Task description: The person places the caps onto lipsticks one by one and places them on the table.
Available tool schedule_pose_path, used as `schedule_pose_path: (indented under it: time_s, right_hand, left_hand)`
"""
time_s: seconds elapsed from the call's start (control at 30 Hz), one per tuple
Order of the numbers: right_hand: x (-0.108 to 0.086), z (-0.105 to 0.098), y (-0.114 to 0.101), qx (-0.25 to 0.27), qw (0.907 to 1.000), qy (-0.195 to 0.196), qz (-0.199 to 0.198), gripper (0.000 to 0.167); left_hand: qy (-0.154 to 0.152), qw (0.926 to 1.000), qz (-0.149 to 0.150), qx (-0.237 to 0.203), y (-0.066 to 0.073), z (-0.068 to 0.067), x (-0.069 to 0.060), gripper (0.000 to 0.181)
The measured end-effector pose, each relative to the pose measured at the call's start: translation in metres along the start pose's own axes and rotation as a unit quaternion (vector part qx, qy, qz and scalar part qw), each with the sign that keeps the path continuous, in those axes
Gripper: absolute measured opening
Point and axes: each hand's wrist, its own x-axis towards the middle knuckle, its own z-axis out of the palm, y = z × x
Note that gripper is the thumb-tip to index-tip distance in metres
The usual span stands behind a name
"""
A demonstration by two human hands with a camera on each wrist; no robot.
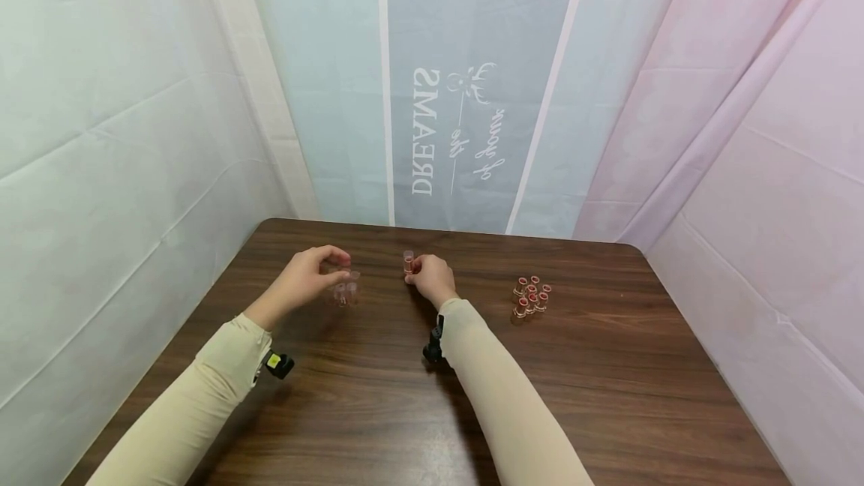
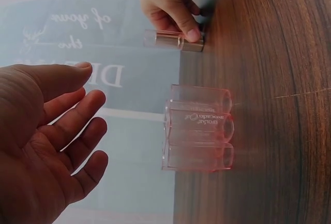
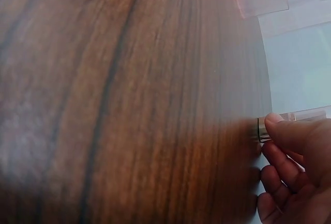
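Observation:
My right hand [image 1: 434, 277] pinches a lipstick tube [image 1: 408, 263] by its lower end, near the far middle of the table. The tube stands upright with a clear cap on top; in the left wrist view its gold middle [image 2: 168, 41] shows through. My left hand [image 1: 307, 274] hovers beside a small group of clear pinkish caps [image 1: 346, 293]. Its fingers are loosely bent and hold nothing, as the left wrist view shows. Those caps [image 2: 199, 125] stand upright close together, printed lettering on one of them. To the right, several uncapped lipstick tubes [image 1: 532, 297] with red rims stand in a cluster.
The dark wooden table [image 1: 378, 411] has its far edge just beyond the hands. A pale printed curtain [image 1: 472, 36] hangs behind it, with white cloth [image 1: 121, 96] along the left side. Each wrist wears a small black camera [image 1: 280, 364].

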Motion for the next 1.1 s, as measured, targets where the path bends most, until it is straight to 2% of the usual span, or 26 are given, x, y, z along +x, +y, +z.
schedule_pose_path:
  time_s: [0.3, 0.53, 0.8, 1.1]
  right_hand:
    - [0.0, 0.0, 0.003, -0.011, 0.9999, 0.005, -0.011, 0.024]
    - [-0.003, -0.008, 0.002, 0.004, 0.9998, 0.011, -0.015, 0.038]
    - [-0.011, -0.033, -0.011, -0.023, 0.998, 0.043, -0.04, 0.041]
    - [-0.034, -0.076, -0.014, -0.022, 0.9925, 0.058, -0.105, 0.04]
  left_hand:
    - [0.005, 0.9998, 0.002, 0.017, -0.004, 0.003, -0.001, 0.029]
    - [0.006, 0.9997, -0.005, 0.023, -0.012, 0.003, -0.003, 0.031]
    - [0.012, 0.9993, -0.017, 0.031, -0.02, -0.002, -0.006, 0.032]
    - [0.022, 0.9984, -0.026, 0.046, -0.028, -0.001, -0.011, 0.032]
